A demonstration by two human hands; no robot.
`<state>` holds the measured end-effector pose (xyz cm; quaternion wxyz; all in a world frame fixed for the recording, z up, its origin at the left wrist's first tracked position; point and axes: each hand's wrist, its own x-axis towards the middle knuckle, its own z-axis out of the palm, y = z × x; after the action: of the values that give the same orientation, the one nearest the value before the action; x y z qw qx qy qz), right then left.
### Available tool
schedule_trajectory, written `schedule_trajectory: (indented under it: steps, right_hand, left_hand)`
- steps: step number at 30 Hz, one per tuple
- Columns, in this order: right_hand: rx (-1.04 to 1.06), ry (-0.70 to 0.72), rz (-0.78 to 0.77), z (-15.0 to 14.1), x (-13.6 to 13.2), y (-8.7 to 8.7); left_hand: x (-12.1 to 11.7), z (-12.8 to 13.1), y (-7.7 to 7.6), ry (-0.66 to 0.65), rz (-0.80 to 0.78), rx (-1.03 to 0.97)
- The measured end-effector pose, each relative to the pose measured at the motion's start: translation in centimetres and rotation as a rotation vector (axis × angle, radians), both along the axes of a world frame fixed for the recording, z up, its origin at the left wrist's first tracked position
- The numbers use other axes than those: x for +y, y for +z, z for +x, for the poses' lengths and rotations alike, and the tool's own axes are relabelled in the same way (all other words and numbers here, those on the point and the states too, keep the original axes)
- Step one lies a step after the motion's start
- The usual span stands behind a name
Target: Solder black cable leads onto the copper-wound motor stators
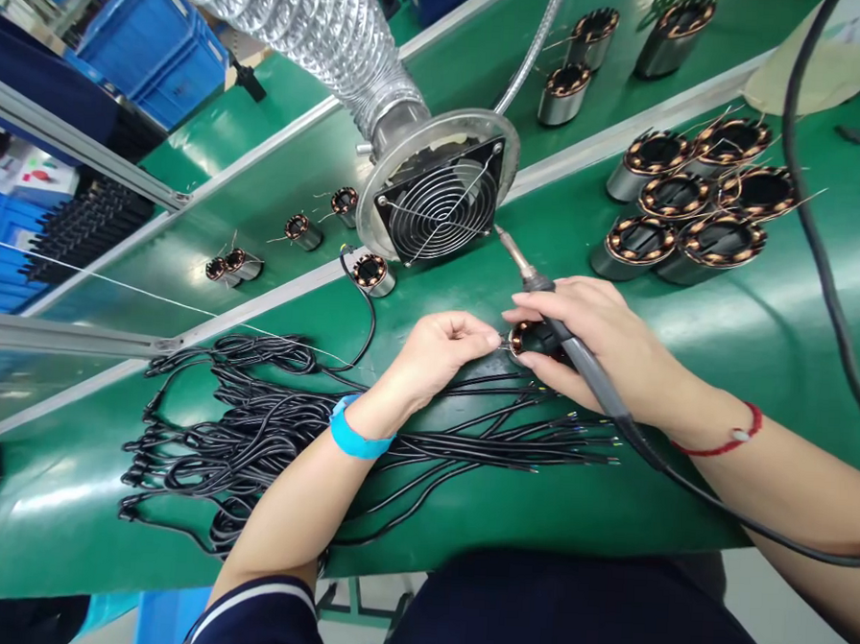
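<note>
The work looks partway through: one dark-bored, copper-wound metal stator (519, 340) is in hand, just below and to the right of the round, metal-rimmed black fan (442, 217). The left hand (443, 356) is pinched at the thin wire ends on the stator's side. The right hand (602, 341) curls around the stator while also holding a grey-black soldering iron (579, 357), whose metal tip points up beside the fan's lower right edge, apart from the wires. So no joint seems to be in the making at this instant.

Right of the fan, six silver-sided stators (673, 196) stand in a close group, loose wires sticking out; they look unfinished, though their joints are too small to judge. Below and left of the fan, a tangled heap of black cables (266, 419) lies on the glossy green counter (463, 526), free ends running beneath the hands. A lone stator (375, 275) stands just under the fan's left edge.

The fan crowds the iron's tip, and the iron's black cord (715, 508) trails along the right forearm.
</note>
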<state>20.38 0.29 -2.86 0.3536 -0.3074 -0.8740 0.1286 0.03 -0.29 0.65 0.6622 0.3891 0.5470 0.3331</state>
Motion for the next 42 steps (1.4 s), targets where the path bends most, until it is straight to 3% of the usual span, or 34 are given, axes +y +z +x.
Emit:
schedule_trajectory:
  steps: [4,10,15,20,26,29,34,37,42]
  right_hand:
    - [-0.011,-0.015,-0.01,-0.1,-0.1,-0.2]
    - [-0.012,-0.037,-0.015,-0.4,-0.5,0.0]
    - [0.007,-0.049,-0.028,-0.6,-0.5,0.1]
    - [0.054,-0.052,0.019,-0.7,-0.4,0.4]
    - [0.147,-0.128,-0.076,-1.4,-1.0,0.4]
    - [0.198,-0.193,-0.159,-2.2,-1.3,0.1]
    - [0.254,-0.258,-0.154,-1.5,-1.0,-0.1]
    - [0.256,-0.3,-0.11,-0.3,-0.6,0.1]
    - [0.297,-0.312,-0.061,0.9,-0.1,0.8]
  left_hand:
    - [0.0,0.2,0.2,-0.016,-0.011,0.016]
    - [0.0,-0.5,1.0,-0.171,-0.039,0.054]
    - [-0.3,0.0,0.1,-0.135,-0.014,0.07]
    - [-0.2,-0.3,0.4,-0.173,-0.11,-0.039]
    - [-0.1,-0.4,0.2,-0.356,-0.068,-0.041]
    - [-0.2,0.1,0.0,-0.391,0.052,0.116]
    - [0.4,-1.1,1.4,-0.275,0.401,0.547]
    - [1.4,-3.6,2.8,-0.179,0.411,0.779]
    - [3.0,-7.3,4.1,0.036,0.287,1.174]
